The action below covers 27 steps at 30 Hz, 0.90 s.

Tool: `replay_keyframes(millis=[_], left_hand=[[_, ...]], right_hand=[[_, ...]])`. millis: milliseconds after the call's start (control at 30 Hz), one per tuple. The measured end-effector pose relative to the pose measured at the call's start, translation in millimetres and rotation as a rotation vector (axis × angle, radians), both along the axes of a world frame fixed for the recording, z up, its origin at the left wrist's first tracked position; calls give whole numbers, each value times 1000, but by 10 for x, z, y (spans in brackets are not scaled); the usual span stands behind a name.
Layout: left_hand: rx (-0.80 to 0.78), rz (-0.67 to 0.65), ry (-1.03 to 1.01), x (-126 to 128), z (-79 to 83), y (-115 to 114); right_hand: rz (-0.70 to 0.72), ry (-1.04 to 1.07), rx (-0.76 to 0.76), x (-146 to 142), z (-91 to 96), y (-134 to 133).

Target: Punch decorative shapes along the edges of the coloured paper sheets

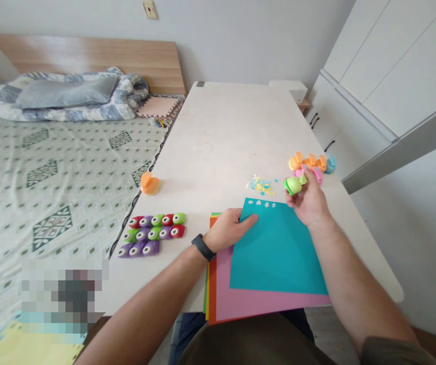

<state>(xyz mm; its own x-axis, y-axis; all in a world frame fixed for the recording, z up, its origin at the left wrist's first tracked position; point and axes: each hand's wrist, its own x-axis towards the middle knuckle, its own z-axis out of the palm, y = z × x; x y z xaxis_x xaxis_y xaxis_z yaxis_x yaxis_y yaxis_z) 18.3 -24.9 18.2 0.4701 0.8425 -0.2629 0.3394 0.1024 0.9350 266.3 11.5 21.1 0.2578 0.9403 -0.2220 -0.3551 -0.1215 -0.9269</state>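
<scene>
My right hand (309, 200) is closed around a small green paper punch (293, 184), held just above the far right corner of a teal paper sheet (278, 253). Along that sheet's far edge runs a row of punched-out shapes (262, 204). My left hand (230, 228), with a black band on the wrist, rests on the sheet's far left corner, fingers pressed down flat. Under the teal sheet lie a pink sheet (263, 301) and other coloured sheets.
Several purple, green and red punches (151, 234) sit in rows left of the paper. One orange punch (150, 183) stands alone further back. More punches (312, 163) cluster near the table's right edge, beside paper confetti (262, 185). A bed (50, 167) adjoins the table (233, 126) on the left.
</scene>
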Motion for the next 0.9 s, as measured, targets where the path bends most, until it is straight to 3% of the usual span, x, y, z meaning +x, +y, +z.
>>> replay_keyframes(millis=[133, 667, 900], left_hand=[[18, -22, -4, -3, -44, -1], [76, -75, -26, -8, -160, -16], [108, -23, -38, 10, -161, -53]], right_hand=[[-62, 89, -43, 12, 9, 1], [-181, -33, 60, 53, -32, -10], [-208, -68, 92, 77, -51, -4]])
